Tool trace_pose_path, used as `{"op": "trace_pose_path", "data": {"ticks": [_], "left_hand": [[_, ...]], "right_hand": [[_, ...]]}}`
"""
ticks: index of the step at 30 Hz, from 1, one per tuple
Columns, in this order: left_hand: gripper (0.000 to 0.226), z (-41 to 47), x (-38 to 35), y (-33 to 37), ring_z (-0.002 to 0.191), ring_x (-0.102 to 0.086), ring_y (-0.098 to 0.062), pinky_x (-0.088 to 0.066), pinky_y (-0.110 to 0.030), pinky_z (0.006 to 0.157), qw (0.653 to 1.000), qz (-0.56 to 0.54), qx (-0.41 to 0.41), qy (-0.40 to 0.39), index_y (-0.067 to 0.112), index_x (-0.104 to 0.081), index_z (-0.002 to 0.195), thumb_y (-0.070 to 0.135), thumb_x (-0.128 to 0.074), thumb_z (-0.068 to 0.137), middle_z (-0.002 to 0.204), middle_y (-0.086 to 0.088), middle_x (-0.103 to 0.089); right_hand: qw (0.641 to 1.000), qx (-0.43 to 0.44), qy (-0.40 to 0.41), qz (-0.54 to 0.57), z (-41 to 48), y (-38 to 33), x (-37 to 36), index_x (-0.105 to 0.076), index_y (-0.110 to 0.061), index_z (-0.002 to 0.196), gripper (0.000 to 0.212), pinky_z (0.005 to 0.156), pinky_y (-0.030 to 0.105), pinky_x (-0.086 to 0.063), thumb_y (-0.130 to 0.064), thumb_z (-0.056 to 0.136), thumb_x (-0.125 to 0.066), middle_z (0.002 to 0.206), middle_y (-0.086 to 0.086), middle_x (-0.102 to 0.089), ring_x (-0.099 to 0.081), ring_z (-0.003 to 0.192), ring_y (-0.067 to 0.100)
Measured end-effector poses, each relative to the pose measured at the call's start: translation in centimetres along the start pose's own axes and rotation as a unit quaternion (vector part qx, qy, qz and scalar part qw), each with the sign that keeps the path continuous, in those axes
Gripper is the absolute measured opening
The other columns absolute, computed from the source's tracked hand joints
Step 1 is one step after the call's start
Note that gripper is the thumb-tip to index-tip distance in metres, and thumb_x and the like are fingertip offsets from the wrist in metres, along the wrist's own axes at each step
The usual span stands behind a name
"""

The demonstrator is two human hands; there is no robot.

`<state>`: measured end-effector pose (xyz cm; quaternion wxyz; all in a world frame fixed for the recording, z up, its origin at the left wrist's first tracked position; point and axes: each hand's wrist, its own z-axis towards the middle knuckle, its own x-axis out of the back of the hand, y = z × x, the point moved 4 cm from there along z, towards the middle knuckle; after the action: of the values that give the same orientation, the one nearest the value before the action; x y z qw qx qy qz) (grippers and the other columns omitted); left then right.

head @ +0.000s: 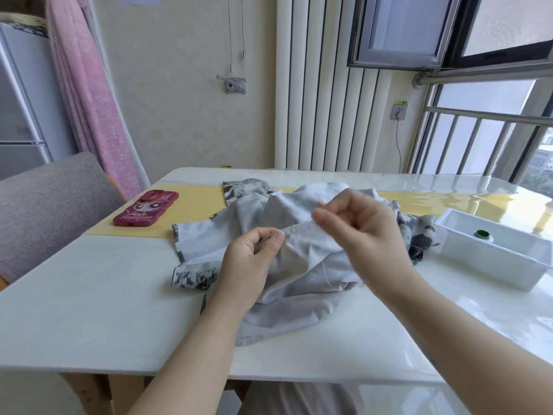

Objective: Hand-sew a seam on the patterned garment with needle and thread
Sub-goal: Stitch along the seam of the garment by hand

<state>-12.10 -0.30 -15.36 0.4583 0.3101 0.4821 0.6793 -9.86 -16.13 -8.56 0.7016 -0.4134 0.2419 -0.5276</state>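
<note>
The patterned garment [302,265] lies bunched on the white table [98,310], its pale grey inside facing up and its grey-and-white print showing at the edges. My left hand [254,259] pinches a folded edge of the fabric between thumb and fingers. My right hand [359,226] is raised just above and right of that edge, with thumb and forefinger pinched together; the needle itself is too small to make out. A thin white thread [326,275] hangs down over the cloth below my right hand.
A red phone [146,208] in a cartoon case rests on a yellow mat [191,211] at the left. A white plastic tray [493,253] holding a small green-topped item [482,235] stands at the right. A grey chair [51,211] is beside the table's left edge.
</note>
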Motion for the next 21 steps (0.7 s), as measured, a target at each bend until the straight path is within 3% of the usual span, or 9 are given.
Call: {"op": "trace_pose_path", "data": {"ticks": [2,3,5,9,11,13,16,18,21], "left_hand": [[0.01,-0.1,0.0,-0.1,0.074,-0.061,0.0,-0.046,-0.012,0.07,1.0,0.0,0.004,-0.002,0.021,-0.069,0.085,0.022,-0.061,0.091,0.075,0.012,-0.07],[0.01,-0.2,0.0,0.0,0.074,-0.062,0.0,-0.047,-0.012,0.07,1.0,0.001,0.005,-0.004,0.02,-0.069,0.086,0.022,-0.061,0.091,0.077,0.01,-0.071],[0.01,-0.3,-0.1,0.1,0.074,-0.062,-0.001,-0.047,-0.012,0.069,1.0,0.002,0.004,-0.009,0.019,-0.07,0.087,0.021,-0.061,0.091,0.079,0.006,-0.071],[0.009,-0.3,-0.1,0.3,0.07,-0.059,0.0,-0.046,-0.01,0.067,1.0,0.006,-0.001,0.0,0.021,-0.069,0.084,0.023,-0.062,0.09,0.076,0.008,-0.068],[0.009,-0.3,0.0,0.3,0.072,-0.059,0.0,-0.045,-0.01,0.068,1.0,0.014,0.0,0.005,0.022,-0.069,0.084,0.025,-0.063,0.09,0.076,0.009,-0.068],[0.009,-0.4,0.1,0.3,0.073,-0.058,-0.001,-0.045,-0.011,0.069,1.0,0.017,0.0,0.009,0.024,-0.069,0.083,0.026,-0.063,0.089,0.075,0.011,-0.067],[0.009,-0.4,0.1,0.3,0.071,-0.056,-0.002,-0.044,-0.014,0.069,0.999,0.029,-0.008,0.011,0.027,-0.068,0.081,0.028,-0.063,0.088,0.071,0.014,-0.065],[0.008,-0.4,0.2,0.5,0.067,-0.054,-0.001,-0.043,-0.014,0.068,0.999,0.043,-0.02,0.014,0.027,-0.068,0.081,0.029,-0.063,0.088,0.067,0.016,-0.063],[0.007,-0.7,0.2,0.9,0.066,-0.055,-0.001,-0.044,-0.013,0.067,0.997,0.064,-0.036,0.023,0.027,-0.067,0.082,0.028,-0.064,0.088,0.066,0.013,-0.064]], "right_hand": [[0.984,-0.053,-0.015,0.17,0.3,0.1,-0.1,-0.05,-0.016,0.063,0.022,0.076,0.031,-0.056,-0.012,0.081,-0.061,0.042,-0.011,-0.027,-0.02,0.038,0.004],[0.965,-0.091,-0.037,0.243,0.4,0.3,-0.4,-0.049,-0.016,0.062,0.022,0.084,0.038,-0.055,-0.009,0.081,-0.059,0.041,-0.012,-0.025,-0.019,0.036,0.004],[0.943,-0.156,-0.084,0.283,0.2,0.6,-0.8,-0.049,-0.014,0.064,0.022,0.079,0.038,-0.056,-0.009,0.082,-0.061,0.042,-0.011,-0.022,-0.019,0.034,0.003],[0.959,-0.198,-0.174,0.106,-0.6,1.0,-0.8,-0.053,-0.006,0.076,0.02,0.074,0.04,-0.058,-0.023,0.076,-0.064,0.044,-0.01,-0.031,-0.028,0.036,0.003],[0.977,-0.156,-0.146,-0.025,-0.1,0.7,0.1,-0.06,-0.006,0.08,0.021,0.073,0.037,-0.058,-0.025,0.081,-0.067,0.048,-0.008,-0.038,-0.042,0.042,0.006],[0.977,-0.089,-0.085,-0.174,1.0,0.1,1.4,-0.065,-0.01,0.091,0.008,0.065,0.029,-0.057,-0.018,0.088,-0.065,0.044,-0.011,-0.036,-0.047,0.044,0.011],[0.933,-0.068,-0.098,-0.338,2.5,0.1,2.6,-0.058,-0.021,0.106,0.018,0.051,0.012,-0.046,-0.015,0.089,-0.059,0.043,-0.01,-0.036,-0.056,0.05,0.022],[0.896,-0.103,-0.139,-0.41,2.9,0.7,2.9,-0.051,-0.028,0.108,0.02,0.051,0.018,-0.044,-0.021,0.09,-0.057,0.053,-0.009,-0.049,-0.065,0.057,0.018],[0.876,-0.11,-0.136,-0.45,3.3,1.2,3.3,-0.054,-0.023,0.093,0.001,0.053,0.023,-0.043,-0.022,0.092,-0.054,0.071,0.001,-0.063,-0.067,0.066,0.022]]}}
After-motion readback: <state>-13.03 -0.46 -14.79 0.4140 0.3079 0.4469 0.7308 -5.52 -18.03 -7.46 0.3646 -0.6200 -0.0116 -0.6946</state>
